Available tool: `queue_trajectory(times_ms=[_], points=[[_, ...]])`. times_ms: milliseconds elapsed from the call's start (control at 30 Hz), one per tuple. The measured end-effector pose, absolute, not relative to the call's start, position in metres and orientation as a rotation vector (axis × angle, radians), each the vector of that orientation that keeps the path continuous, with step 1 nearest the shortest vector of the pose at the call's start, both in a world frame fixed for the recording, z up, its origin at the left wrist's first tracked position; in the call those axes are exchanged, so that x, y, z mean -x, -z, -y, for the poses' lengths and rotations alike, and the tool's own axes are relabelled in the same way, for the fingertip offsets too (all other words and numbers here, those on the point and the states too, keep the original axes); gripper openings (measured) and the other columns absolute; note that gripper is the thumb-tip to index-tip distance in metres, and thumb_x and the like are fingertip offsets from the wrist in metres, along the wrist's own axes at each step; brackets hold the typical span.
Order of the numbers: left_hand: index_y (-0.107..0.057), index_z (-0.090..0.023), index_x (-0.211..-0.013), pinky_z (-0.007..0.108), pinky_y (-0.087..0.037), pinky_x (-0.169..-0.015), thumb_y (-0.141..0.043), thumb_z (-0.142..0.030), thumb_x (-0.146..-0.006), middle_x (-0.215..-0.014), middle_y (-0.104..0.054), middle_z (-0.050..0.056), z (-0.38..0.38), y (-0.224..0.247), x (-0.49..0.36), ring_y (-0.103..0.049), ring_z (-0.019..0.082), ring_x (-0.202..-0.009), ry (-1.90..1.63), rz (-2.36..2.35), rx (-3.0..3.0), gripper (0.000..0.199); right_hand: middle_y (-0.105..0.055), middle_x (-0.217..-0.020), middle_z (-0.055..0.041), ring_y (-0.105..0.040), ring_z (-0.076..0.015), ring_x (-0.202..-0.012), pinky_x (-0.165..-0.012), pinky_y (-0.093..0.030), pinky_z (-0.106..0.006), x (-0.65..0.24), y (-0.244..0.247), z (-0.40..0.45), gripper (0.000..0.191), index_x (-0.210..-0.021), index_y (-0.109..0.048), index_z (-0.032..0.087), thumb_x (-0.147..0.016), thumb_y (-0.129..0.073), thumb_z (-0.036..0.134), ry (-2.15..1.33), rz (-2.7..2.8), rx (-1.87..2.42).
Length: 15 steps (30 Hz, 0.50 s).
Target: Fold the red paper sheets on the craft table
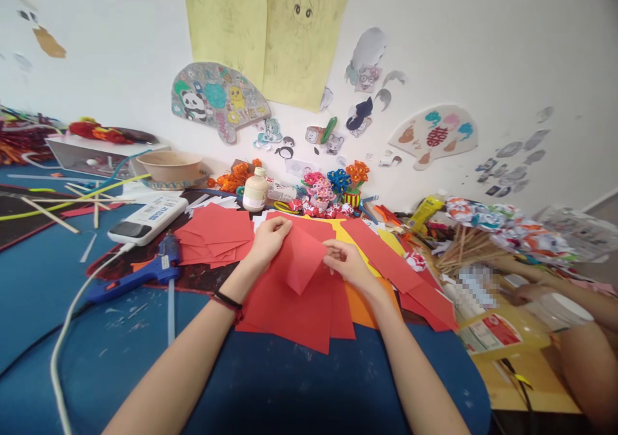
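A small red paper piece (302,261) is held up between my hands, one corner pointing down. My left hand (270,239) pinches its upper left corner. At its right corner, the fingers of my right hand (345,261) are closed on the edge. Below it lie large red sheets (290,313) on the blue table (338,383), with yellow and orange paper (383,296) partly under them. A pile of cut red pieces (217,232) sits to the left, and long red strips (396,264) lie to the right.
A blue glue gun (140,277), a white power strip (149,219) with its cable and wooden sticks are on the left. Behind stand a glue bottle (255,190), a bowl (170,165) and craft flowers (321,189). Another person's arm (586,358) is at the right, near a plastic jar.
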<state>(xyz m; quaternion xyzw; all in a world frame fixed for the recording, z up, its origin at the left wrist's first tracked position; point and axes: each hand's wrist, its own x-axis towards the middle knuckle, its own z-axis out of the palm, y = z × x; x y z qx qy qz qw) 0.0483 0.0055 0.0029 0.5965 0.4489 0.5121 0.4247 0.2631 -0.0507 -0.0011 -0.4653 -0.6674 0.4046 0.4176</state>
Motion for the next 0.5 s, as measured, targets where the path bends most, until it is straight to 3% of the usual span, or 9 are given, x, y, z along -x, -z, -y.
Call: queue_trajectory(times_ms=[100, 167, 267, 367, 433, 500], points=[[-0.057, -0.016, -0.065, 0.023, -0.037, -0.056, -0.055, -0.047, -0.078, -0.060, -0.057, -0.001, -0.004, 0.000, -0.050, -0.051, 0.013, -0.059, -1.148, -1.102, -1.547, 0.034, -0.065, -0.083, -0.0018, -0.055, -0.0120, -0.062, -0.056, -0.043, -0.023, -0.264, 0.003, 0.047, 0.032, -0.105, -0.066, 0.021, -0.073, -0.062, 0.024, -0.899, 1.620, 1.175], [-0.051, -0.016, -0.056, 0.024, -0.036, -0.051, -0.052, -0.049, -0.081, -0.049, -0.051, -0.002, -0.005, 0.002, -0.052, -0.049, 0.012, -0.049, -1.044, -1.078, -1.583, 0.041, -0.068, -0.088, -0.0038, -0.058, -0.0155, -0.070, -0.062, -0.046, -0.025, -0.266, 0.003, 0.045, 0.025, -0.095, -0.069, 0.020, -0.071, -0.063, 0.024, -0.853, 1.580, 1.155], [-0.052, -0.015, -0.056, 0.025, -0.039, -0.049, -0.046, -0.048, -0.085, -0.049, -0.054, 0.001, -0.006, 0.006, -0.053, -0.050, 0.012, -0.042, -0.953, -1.045, -1.541, 0.044, -0.066, -0.071, -0.0023, -0.058, -0.0186, -0.069, -0.060, -0.045, -0.027, -0.271, 0.003, 0.042, 0.011, -0.070, -0.066, 0.018, -0.069, -0.064, 0.029, -0.791, 1.470, 1.206], [-0.066, -0.011, -0.087, 0.026, -0.047, -0.059, -0.055, -0.034, -0.079, -0.081, -0.070, 0.010, -0.005, 0.007, -0.051, -0.061, 0.014, -0.060, -0.961, -0.978, -1.582, 0.027, -0.056, -0.051, 0.0013, -0.049, -0.0142, -0.052, -0.048, -0.035, -0.024, -0.275, 0.004, 0.042, 0.027, -0.053, -0.053, 0.019, -0.070, -0.062, 0.037, -0.809, 1.322, 1.317], [-0.063, -0.015, -0.113, 0.026, -0.050, -0.070, -0.063, -0.026, -0.072, -0.110, -0.068, 0.013, 0.000, 0.004, -0.049, -0.064, 0.016, -0.082, -0.975, -0.882, -1.740, 0.043, -0.055, -0.049, 0.0018, -0.047, -0.0124, -0.046, -0.045, -0.032, -0.024, -0.277, 0.004, 0.042, 0.028, -0.053, -0.052, 0.019, -0.070, -0.063, 0.038, -0.956, 1.227, 1.354], [-0.059, -0.021, -0.124, 0.027, -0.049, -0.077, -0.069, -0.027, -0.069, -0.121, -0.064, 0.011, 0.006, -0.001, -0.050, -0.062, 0.018, -0.095, -0.958, -0.787, -1.881, 0.056, -0.059, -0.052, 0.0006, -0.050, -0.0128, -0.046, -0.046, -0.034, -0.025, -0.278, 0.004, 0.043, 0.023, -0.057, -0.057, 0.018, -0.067, -0.067, 0.036, -1.124, 1.143, 1.358]])
